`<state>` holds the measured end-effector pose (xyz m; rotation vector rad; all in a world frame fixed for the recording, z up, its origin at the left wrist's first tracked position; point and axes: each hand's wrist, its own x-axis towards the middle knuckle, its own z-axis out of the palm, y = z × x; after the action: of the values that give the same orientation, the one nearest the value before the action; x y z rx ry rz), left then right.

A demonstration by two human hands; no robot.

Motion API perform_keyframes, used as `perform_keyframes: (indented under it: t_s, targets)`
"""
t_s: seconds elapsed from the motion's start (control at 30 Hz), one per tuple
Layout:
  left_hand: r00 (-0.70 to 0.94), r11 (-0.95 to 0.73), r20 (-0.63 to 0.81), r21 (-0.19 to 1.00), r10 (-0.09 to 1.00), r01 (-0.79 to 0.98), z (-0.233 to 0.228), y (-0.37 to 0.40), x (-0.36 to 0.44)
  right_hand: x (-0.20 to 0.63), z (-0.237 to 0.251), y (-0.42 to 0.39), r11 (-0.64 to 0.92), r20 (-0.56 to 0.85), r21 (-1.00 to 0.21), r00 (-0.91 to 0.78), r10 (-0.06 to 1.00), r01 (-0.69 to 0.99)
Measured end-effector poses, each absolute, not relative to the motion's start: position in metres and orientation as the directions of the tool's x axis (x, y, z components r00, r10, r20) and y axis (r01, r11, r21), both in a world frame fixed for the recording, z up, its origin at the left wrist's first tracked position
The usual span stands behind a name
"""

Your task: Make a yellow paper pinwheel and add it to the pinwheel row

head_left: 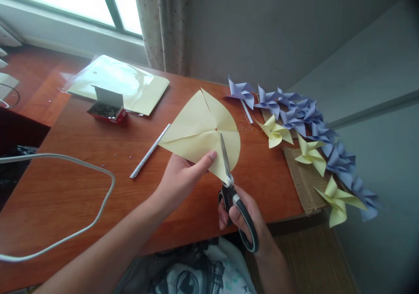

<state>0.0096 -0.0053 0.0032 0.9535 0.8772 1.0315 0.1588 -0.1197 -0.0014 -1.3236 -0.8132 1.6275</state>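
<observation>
Fingers (203, 159) of the left hand (180, 178) are clamped on a pale yellow folded paper sheet (199, 132), held above the wooden tabletop (98, 185). Black-handled scissors (232, 193), gripped by the right hand (245, 219), are set into its lower edge.

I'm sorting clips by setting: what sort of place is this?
Probably a room at home used for paper crafts: a wooden desk under a curtained window, with finished paper pinwheels along its edge. The left hand holds yellow paper; the right hand cuts with scissors.
</observation>
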Motion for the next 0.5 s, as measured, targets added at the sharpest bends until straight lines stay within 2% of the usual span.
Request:
perform_keyframes:
  t_s: [0.5]
  targets:
    - [0.292,0.178,-0.092,0.942,0.952,-0.283,0.0068,-0.0055,0.0109,0.1593,-0.0062,-0.1196,-0.388,-0.381,-0.892,-0.076,0.922,-0.234]
